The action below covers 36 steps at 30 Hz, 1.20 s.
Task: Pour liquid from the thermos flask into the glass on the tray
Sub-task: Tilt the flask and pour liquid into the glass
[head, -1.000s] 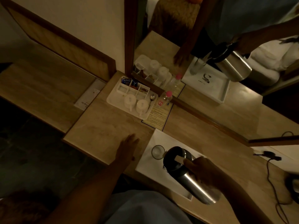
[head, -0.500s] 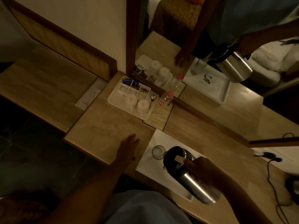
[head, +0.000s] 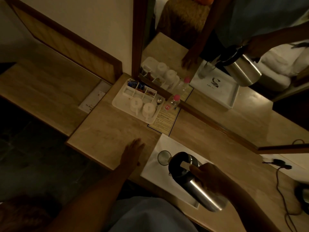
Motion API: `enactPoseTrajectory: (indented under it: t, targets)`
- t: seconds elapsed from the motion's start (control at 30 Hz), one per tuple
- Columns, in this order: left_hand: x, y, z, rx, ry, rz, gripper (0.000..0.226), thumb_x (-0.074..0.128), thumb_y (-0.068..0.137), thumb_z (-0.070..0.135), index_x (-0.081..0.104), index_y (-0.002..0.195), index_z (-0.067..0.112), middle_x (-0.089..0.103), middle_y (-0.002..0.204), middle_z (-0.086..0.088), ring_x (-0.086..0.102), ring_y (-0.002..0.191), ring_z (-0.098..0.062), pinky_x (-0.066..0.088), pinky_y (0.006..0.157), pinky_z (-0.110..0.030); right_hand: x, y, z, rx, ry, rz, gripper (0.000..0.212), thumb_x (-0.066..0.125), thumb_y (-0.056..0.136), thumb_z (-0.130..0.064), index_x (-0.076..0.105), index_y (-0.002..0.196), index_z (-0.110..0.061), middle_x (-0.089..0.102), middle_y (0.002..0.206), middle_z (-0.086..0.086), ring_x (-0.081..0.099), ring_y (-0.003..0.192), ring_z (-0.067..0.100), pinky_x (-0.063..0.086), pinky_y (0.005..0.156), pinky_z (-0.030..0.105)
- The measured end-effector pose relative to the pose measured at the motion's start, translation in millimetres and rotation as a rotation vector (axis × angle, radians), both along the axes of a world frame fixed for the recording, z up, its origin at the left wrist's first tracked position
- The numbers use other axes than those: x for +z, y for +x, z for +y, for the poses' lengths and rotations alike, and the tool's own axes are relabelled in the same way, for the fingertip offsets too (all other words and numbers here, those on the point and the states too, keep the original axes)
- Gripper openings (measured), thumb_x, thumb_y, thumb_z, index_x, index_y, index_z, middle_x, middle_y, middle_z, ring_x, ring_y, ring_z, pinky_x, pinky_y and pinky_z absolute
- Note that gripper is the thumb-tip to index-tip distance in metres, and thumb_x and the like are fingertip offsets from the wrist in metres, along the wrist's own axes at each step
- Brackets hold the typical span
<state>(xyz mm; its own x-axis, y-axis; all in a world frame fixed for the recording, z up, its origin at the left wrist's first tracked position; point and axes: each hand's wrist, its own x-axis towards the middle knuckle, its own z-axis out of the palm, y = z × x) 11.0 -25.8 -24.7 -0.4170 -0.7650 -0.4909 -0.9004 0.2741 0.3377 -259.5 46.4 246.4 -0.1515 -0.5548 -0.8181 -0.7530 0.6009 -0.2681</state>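
Observation:
A steel thermos flask [head: 197, 185] with a black top is tilted over the white tray [head: 155, 166], its spout right at the rim of a clear glass [head: 164, 157] standing upright on the tray's near-left part. My right hand [head: 212, 178] grips the flask by its handle, thumb near the white lever on the lid. My left hand [head: 132, 152] lies flat on the wooden counter just left of the tray, fingers apart, holding nothing. Any liquid stream is too dim to make out.
A white tea tray [head: 120, 104] with two upturned cups, sachets and a spoon stands farther back by the mirror [head: 217, 64]. A small pink-capped bottle [head: 173, 102] stands on a printed card [head: 164, 119]. A black cable [head: 282, 195] and a dark appliance lie at the right.

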Motion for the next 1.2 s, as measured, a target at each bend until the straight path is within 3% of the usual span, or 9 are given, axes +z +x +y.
enactPoseTrajectory:
  t: [0.23,0.43,0.6,1.07,1.2]
  targets:
    - [-0.1,-0.4,-0.2,0.006,0.0,0.001,0.111,0.088,0.074,0.03,0.017,0.16,0.028,0.003,0.171,-0.005,0.006,0.157,-0.027,0.02,0.124,-0.051,3.4,2.6,0.1,0.02,-0.015,0.008,0.053,0.043,0.101,-0.045,0.07,0.071,-0.011,0.059,0.049,-0.005,0.048,0.038,0.001,0.043,0.05,0.019]
    - [-2.9,-0.3,-1.0,0.007,-0.002,-0.002,0.112,0.089,0.072,0.031,0.018,0.159,0.029,0.004,0.171,-0.005,0.007,0.157,-0.027,0.02,0.124,-0.05,8.0,5.3,0.1,0.115,-0.037,-0.013,0.044,0.041,0.104,-0.037,0.058,0.066,-0.025,0.057,0.054,-0.007,0.051,0.048,0.008,0.044,0.054,0.021]
    - [-2.7,-0.4,-1.5,0.0,0.006,-0.01,0.113,0.089,0.072,0.031,0.017,0.159,0.029,0.003,0.171,-0.005,0.006,0.157,-0.028,0.022,0.123,-0.052,0.9,1.4,2.4,0.005,-0.031,-0.033,0.051,0.045,0.101,-0.044,0.068,0.068,-0.013,0.06,0.052,-0.003,0.05,0.044,0.008,0.045,0.052,0.023]
    - [0.1,0.0,-0.8,-0.001,0.008,0.001,0.111,0.088,0.074,0.031,0.018,0.159,0.028,0.002,0.171,-0.005,0.005,0.157,-0.028,0.022,0.123,-0.052,-4.0,-2.9,12.7,-0.135,-0.055,-0.079,0.059,0.042,0.098,-0.052,0.07,0.07,-0.009,0.06,0.052,-0.002,0.05,0.041,0.007,0.045,0.052,0.021]
    - [3.4,0.7,0.0,-0.016,-0.006,0.005,0.107,0.086,0.077,0.031,0.019,0.16,0.026,0.004,0.171,-0.007,0.005,0.157,-0.029,0.021,0.124,-0.052,-8.8,-8.0,28.4,-0.172,-0.15,-0.123,0.064,0.035,0.097,-0.054,0.071,0.071,-0.007,0.068,0.064,0.017,0.058,0.053,0.015,0.05,0.059,0.025]
